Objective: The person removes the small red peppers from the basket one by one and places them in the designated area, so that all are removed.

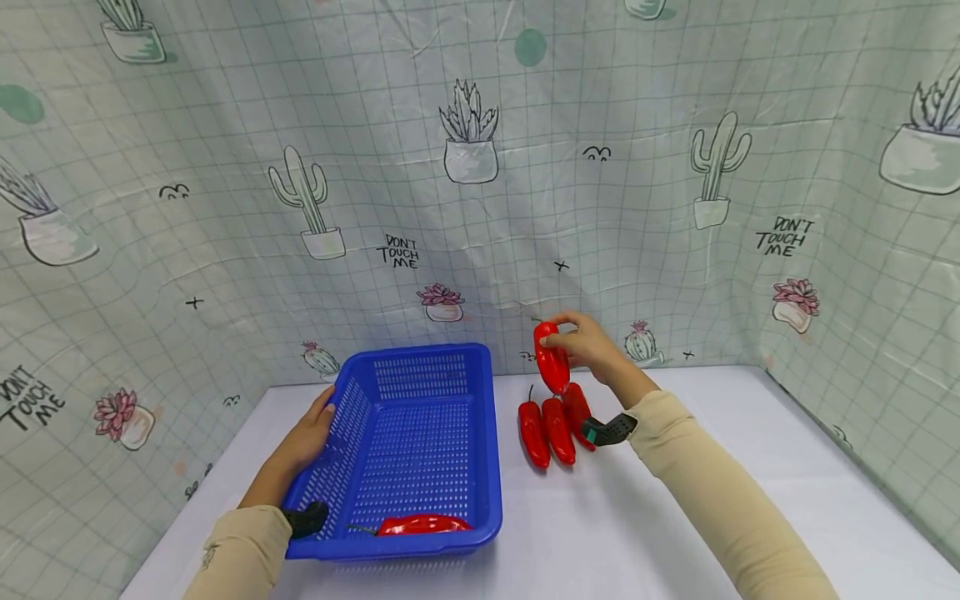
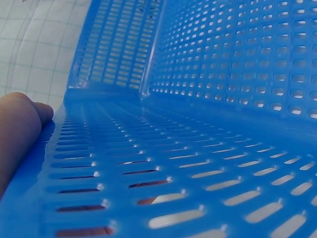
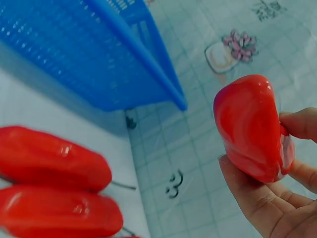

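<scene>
My right hand (image 1: 588, 344) holds a red chili pepper (image 1: 551, 358) by its upper part, pinched between thumb and fingers, with its tip hanging down. In the right wrist view this pepper (image 3: 247, 129) is lifted off the table. Below it, three more red peppers (image 1: 557, 429) lie side by side on the white table, stems pointing away. My left hand (image 1: 307, 433) grips the left rim of a blue plastic basket (image 1: 491, 450). In the left wrist view, fingers show partly through the slots of the basket wall (image 2: 124, 163). Inside, a red pepper (image 1: 423, 524) lies along the near wall.
The white tabletop (image 1: 675, 500) extends to the right of the peppers. A patterned cloth (image 1: 570, 208) with cactus drawings hangs behind the table and along both sides. The basket's raised right wall stands between its inside and the peppers on the table.
</scene>
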The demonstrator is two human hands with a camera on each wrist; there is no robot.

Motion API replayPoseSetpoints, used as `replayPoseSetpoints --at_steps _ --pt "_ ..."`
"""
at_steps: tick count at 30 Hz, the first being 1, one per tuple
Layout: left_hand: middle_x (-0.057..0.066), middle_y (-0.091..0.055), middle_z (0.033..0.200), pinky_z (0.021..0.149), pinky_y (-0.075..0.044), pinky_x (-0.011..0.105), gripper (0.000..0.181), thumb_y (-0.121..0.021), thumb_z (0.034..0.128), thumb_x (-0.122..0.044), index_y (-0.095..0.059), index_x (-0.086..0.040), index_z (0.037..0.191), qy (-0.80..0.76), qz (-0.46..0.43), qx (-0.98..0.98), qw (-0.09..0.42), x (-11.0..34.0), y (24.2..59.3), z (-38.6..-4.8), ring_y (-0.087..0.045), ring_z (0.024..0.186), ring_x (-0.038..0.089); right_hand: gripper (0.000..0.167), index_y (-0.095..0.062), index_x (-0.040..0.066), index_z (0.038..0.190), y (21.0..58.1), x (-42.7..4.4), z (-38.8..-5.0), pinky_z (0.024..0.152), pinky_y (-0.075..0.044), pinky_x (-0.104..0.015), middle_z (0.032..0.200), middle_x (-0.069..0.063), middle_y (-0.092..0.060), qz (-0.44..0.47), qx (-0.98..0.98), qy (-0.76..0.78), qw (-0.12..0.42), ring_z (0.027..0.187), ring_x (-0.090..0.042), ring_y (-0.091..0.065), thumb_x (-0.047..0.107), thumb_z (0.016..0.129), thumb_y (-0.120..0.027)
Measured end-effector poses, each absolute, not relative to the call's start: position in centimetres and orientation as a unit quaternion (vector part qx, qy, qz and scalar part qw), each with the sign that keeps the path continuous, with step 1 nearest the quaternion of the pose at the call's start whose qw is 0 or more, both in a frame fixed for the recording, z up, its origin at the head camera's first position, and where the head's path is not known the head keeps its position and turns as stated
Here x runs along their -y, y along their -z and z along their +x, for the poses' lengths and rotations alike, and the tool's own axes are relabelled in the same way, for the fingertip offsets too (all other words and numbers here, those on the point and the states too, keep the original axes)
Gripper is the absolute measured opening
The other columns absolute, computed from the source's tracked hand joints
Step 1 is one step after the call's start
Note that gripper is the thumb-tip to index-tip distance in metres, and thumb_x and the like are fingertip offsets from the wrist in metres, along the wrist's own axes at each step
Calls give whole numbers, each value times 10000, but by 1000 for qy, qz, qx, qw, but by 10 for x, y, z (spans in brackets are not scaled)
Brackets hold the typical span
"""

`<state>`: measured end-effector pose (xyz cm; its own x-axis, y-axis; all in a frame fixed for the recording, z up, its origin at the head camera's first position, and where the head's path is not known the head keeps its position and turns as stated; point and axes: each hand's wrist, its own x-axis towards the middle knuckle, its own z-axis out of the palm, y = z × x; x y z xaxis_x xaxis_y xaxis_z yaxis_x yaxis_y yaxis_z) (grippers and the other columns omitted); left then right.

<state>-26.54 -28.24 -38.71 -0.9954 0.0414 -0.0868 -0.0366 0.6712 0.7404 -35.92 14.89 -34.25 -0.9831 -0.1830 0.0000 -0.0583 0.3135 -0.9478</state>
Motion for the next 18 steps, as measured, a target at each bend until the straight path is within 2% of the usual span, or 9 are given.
replayPoseSetpoints --at_steps 11,18 --pt "327 -85 1580 1158 -125 633 533 -184 1080 -202 -46 -10 1557 -403 -4 -913 59 280 386 -263 -107 1442 527 500 -443 -34 1362 370 -176 -360 790 -587 -399 1229 -258 -569 -33 -823 563 61 884 -232 -641 158 934 -618" --pt "324 -95 1582 1141 -160 650 541 -188 1087 -235 -36 -31 1564 -394 -9 -917 62 281 384 -263 -151 1430 540 511 -428 -39 1369 386 -190 -358 805 -583 -400 1244 -259 -555 -4 -833 549 68 900 -240 -642 165 940 -614"
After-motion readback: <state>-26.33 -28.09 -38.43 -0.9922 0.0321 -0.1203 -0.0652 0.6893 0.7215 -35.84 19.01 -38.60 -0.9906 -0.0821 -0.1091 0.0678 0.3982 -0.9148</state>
